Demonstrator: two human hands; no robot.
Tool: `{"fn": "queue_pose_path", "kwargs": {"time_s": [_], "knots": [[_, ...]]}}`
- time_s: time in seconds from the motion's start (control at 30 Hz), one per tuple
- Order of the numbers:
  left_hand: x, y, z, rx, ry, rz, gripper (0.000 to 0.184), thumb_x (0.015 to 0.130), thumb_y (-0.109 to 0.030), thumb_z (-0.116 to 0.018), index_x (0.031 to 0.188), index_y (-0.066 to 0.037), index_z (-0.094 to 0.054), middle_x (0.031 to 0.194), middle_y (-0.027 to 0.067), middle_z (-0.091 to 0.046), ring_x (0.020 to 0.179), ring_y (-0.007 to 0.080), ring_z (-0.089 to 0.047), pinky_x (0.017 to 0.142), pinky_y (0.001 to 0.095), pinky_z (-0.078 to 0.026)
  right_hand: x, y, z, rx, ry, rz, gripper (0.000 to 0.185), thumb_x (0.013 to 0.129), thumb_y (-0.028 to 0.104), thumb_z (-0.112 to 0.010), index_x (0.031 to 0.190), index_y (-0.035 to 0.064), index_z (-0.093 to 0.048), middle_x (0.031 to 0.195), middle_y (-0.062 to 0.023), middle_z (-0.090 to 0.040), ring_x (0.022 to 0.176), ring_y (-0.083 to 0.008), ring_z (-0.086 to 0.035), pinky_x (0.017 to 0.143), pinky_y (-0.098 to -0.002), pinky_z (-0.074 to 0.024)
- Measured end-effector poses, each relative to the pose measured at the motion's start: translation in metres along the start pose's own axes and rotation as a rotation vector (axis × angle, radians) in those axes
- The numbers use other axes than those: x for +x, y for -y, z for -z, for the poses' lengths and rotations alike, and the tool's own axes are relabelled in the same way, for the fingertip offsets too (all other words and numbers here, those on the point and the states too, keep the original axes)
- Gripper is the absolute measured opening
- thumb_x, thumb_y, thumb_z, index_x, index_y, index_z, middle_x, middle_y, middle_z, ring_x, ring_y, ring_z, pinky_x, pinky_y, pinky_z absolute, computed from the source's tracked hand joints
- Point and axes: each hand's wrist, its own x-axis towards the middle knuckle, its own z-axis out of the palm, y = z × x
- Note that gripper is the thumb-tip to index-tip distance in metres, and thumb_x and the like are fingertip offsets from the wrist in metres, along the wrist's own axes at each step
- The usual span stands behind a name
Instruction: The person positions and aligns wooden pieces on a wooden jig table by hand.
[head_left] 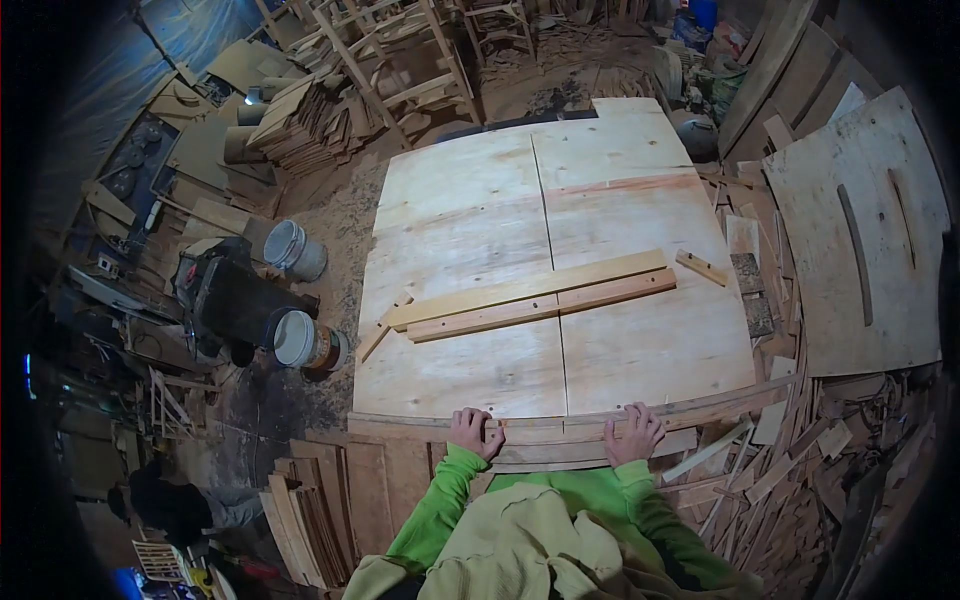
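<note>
My left hand (pixel 476 433) is closed over a long wooden strip (pixel 550 426) that runs along the near edge of the plywood sheets. Farther right, my right hand (pixel 633 434) grips the same strip, its fingers over the top. Two plywood sheets (pixel 470 365) lie side by side with a narrow dark gap between them. Across their middle rest a pale wooden batten (pixel 530 290) and, alongside it, a reddish batten (pixel 540 306) with dark holes. One short wood piece (pixel 385 327) touches the battens' left end; another short piece (pixel 702 267) lies apart at the right.
Two buckets (pixel 295 250) (pixel 296 339) stand left of the sheets, beside a dark machine (pixel 235 295). Scrap wood (pixel 780 470) is heaped on the right, below a leaning slotted panel (pixel 860 240). Boards (pixel 310 510) stand at lower left. A person (pixel 180 505) is farther left.
</note>
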Motion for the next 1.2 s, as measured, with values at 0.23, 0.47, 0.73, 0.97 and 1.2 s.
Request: {"fn": "queue_pose_path", "kwargs": {"time_s": [0.23, 0.47, 0.73, 0.97, 1.2], "knots": [[0.002, 0.001, 0.001, 0.017, -0.005, -0.023, 0.036, 0.079, -0.031, -0.079, 0.102, -0.007, -0.065, 0.102, 0.0138, -0.06, 0.095, 0.0361, -0.055, 0.084, 0.0472, -0.049, 0.004, 0.006, 0.005, 0.022, 0.014, -0.048, 0.047, 0.086, 0.041, -0.073, 0.122, 0.0106, -0.065, 0.131, -0.0054, -0.061, 0.121, -0.0333, -0.05, 0.107, -0.0542, -0.034], [-0.003, 0.005, -0.004, -0.048, -0.052, -0.033, 0.039, 0.081, -0.036, -0.079, 0.099, -0.005, -0.062, 0.1, 0.0169, -0.058, 0.094, 0.0386, -0.056, 0.084, 0.0494, -0.05, -0.003, -0.018, -0.017, -0.017, -0.064, 0.063, 0.048, 0.084, 0.043, -0.074, 0.121, 0.0137, -0.067, 0.13, -0.0055, -0.064, 0.121, -0.0349, -0.056, 0.103, -0.0519, -0.0411], [-0.006, 0.007, -0.014, -0.04, -0.117, -0.034, 0.038, 0.078, -0.033, -0.076, 0.099, -0.006, -0.059, 0.1, 0.014, -0.053, 0.092, 0.0342, -0.053, 0.08, 0.0459, -0.048, 0.002, -0.047, -0.058, -0.131, -0.039, 0.285, 0.043, 0.088, 0.046, -0.069, 0.122, 0.0197, -0.065, 0.13, -0.0009, -0.064, 0.118, -0.0324, -0.056, 0.101, -0.0503, -0.0424], [-0.007, 0.008, -0.022, -0.054, -0.16, -0.039, 0.04, 0.078, -0.033, -0.076, 0.1, -0.005, -0.059, 0.1, 0.0136, -0.052, 0.092, 0.0333, -0.052, 0.08, 0.0454, -0.047, 0.012, -0.016, -0.058, -0.091, 0.019, 0.391, 0.042, 0.088, 0.045, -0.069, 0.121, 0.0192, -0.064, 0.129, -0.0011, -0.064, 0.117, -0.0324, -0.056, 0.101, -0.0504, -0.0416], [-0.008, 0.009, -0.021, -0.062, -0.149, -0.033, 0.042, 0.077, -0.036, -0.076, 0.101, -0.005, -0.06, 0.1, 0.0132, -0.052, 0.093, 0.0326, -0.053, 0.079, 0.045, -0.048, 0.016, -0.009, -0.052, -0.102, 0.044, 0.38, 0.041, 0.089, 0.045, -0.068, 0.12, 0.0188, -0.064, 0.128, -0.0014, -0.063, 0.117, -0.0325, -0.055, 0.1, -0.0505, -0.0408]]}}
